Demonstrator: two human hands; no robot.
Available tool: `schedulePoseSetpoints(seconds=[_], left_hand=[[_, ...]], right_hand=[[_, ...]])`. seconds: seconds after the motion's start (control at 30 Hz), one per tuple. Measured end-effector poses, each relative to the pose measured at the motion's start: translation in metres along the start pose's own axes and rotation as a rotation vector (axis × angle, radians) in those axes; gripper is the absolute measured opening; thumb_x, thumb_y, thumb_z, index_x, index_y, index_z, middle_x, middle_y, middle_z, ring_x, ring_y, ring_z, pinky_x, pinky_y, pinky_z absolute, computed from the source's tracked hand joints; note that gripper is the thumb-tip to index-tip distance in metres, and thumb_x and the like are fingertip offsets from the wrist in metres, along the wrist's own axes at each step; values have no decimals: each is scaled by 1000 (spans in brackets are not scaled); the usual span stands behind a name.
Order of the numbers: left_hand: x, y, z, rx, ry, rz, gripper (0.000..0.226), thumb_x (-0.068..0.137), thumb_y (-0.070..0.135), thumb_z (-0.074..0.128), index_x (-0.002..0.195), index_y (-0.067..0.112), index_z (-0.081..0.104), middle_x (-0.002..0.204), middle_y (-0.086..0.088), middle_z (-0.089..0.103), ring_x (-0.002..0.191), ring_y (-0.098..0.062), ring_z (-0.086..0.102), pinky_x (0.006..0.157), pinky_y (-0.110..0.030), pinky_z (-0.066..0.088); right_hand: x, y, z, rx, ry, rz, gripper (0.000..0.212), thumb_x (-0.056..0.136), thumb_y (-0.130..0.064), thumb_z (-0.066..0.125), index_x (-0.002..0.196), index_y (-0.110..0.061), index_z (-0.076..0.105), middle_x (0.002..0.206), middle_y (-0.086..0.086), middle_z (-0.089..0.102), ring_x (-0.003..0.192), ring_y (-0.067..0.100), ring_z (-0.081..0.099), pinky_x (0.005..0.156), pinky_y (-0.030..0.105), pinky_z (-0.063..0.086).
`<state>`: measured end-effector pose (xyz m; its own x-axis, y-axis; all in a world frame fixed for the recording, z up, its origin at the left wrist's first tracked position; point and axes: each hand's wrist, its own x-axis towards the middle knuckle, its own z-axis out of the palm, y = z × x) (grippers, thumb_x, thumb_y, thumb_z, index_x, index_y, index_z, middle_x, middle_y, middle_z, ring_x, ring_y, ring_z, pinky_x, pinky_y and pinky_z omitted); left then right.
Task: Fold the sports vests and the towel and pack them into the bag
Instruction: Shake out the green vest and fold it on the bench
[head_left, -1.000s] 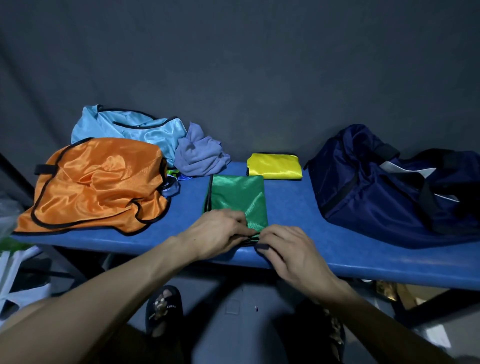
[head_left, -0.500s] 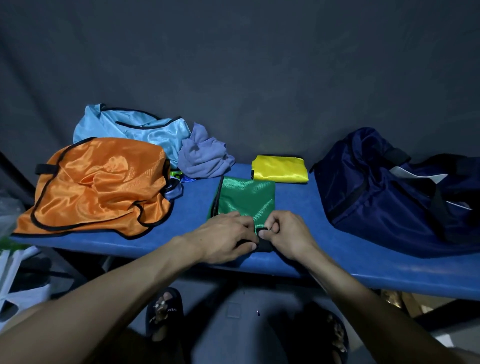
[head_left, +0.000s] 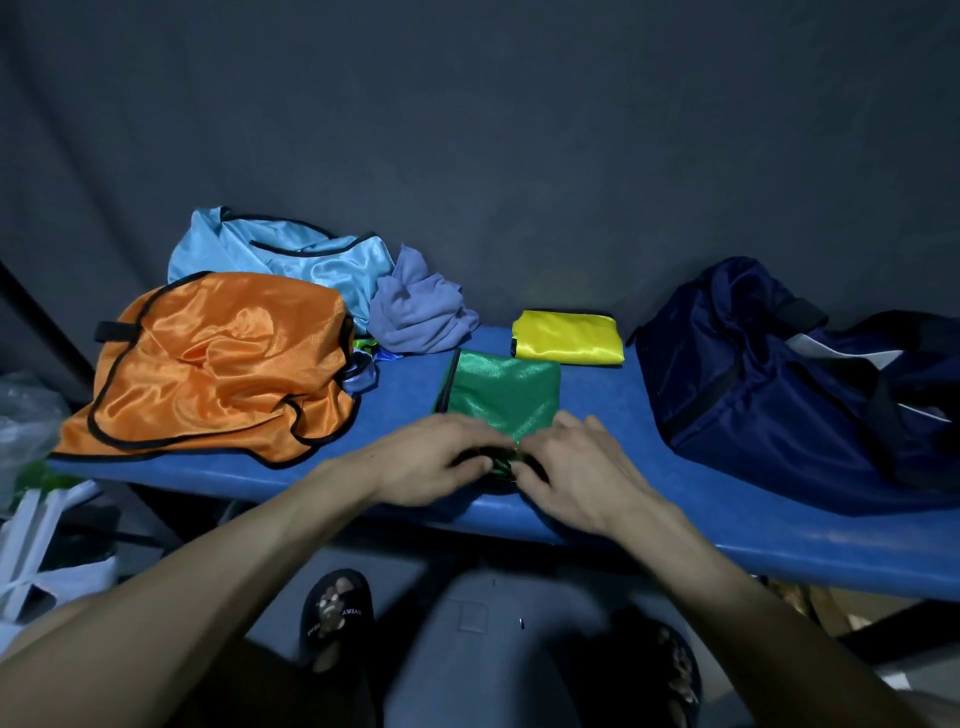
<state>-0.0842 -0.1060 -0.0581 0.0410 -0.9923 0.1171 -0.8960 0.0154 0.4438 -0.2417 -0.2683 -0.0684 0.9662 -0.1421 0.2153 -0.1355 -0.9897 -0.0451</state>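
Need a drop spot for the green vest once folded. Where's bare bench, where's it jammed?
Bare bench: the strip between green vest and navy bag, in front of the folded yellow vest. A narrower gap lies between orange vest and the green one. Crowded: the left end, where orange vest, light blue vest and purple towel pile together.

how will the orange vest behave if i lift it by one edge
The orange vest lies in soft rumples, so it will probably droop limply rather than hold shape. Its glossy sheen suggests slippery, light fabric, likely to slide on the blue bench.

Dim grey wall (head_left: 519, 130) behind blue bench (head_left: 649, 415)
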Motion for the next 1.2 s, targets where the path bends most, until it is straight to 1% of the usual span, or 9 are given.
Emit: schedulePoseSetpoints(seconds=[0.1, 0.23, 0.33, 0.43, 0.57, 0.7, 0.83, 0.93, 1.2], left_hand=[[-21, -11, -32, -47, 146, -60, 25, 96, 37, 64, 118, 25, 69, 116, 8, 63, 109, -7, 59, 99, -30, 45], [-53, -7, -39, 197, -112, -314, 57, 66, 75, 76, 103, 36, 56, 99, 16, 58, 89, -7, 58, 76, -33, 49], [-63, 0, -9, 493, -58, -368, 56, 71, 71, 70, 108, 34, 49, 106, 13, 59, 98, -16, 60, 71, -34, 45], [-69, -5, 3, 496, 111, -300, 35, 87, 60, 57, 110, 34, 54, 108, 11, 68, 99, -21, 66, 66, -34, 42], [-78, -6, 5, 460, 276, -82, 23, 97, 50, 48, 100, 33, 62, 86, 11, 62, 79, -15, 65, 52, -29, 43], [-71, -3, -11, 313, 277, 36, 14, 97, 40, 63, 97, 27, 68, 94, 13, 58, 84, -13, 59, 66, -35, 52], [-67, 2, -25, 35, 364, -16, 9, 87, 31, 80, 91, 26, 73, 95, 17, 62, 87, -5, 61, 76, -29, 51], [-64, 1, -25, -45, 307, -45, 7, 92, 33, 74, 95, 29, 69, 94, 15, 64, 88, -6, 64, 77, -36, 54], [-61, -4, -16, 75, 207, 19, 15, 102, 38, 57, 105, 26, 65, 123, 16, 58, 115, -11, 54, 98, -29, 45]], right_hand=[[-5, -7, -1, -100, 4, -74, 44, 87, -60, 41, 102, -25, 63, 94, -3, 68, 99, 21, 48, 81, 40, 30], [-5, -18, 3, -284, 39, -140, 50, 75, -61, 62, 108, -24, 67, 74, -1, 66, 86, 24, 55, 77, 40, 26], [-2, -26, 10, -342, 113, -147, 47, 77, -56, 67, 111, -24, 68, 69, 1, 67, 84, 26, 58, 81, 42, 28], [-1, -32, 15, -369, 133, -126, 48, 78, -53, 71, 116, -23, 68, 69, 3, 68, 84, 26, 59, 85, 43, 30], [4, -36, 18, -393, 139, -96, 40, 85, -45, 70, 118, -23, 68, 67, 3, 69, 82, 27, 61, 89, 44, 31], [7, -33, 19, -384, 163, -77, 28, 95, -40, 57, 114, -21, 65, 66, 3, 68, 81, 28, 59, 88, 45, 31], [11, -36, 20, -340, 172, -52, 32, 100, -44, 40, 100, -21, 63, 63, 4, 67, 81, 30, 58, 87, 47, 32], [13, -37, 20, -324, 164, -22, 38, 100, -46, 33, 94, -21, 62, 62, 5, 66, 80, 30, 58, 87, 48, 32], [7, -41, 24, -375, 54, -7, 47, 97, -57, 44, 125, -26, 65, 84, 10, 74, 104, 35, 62, 102, 56, 28]])
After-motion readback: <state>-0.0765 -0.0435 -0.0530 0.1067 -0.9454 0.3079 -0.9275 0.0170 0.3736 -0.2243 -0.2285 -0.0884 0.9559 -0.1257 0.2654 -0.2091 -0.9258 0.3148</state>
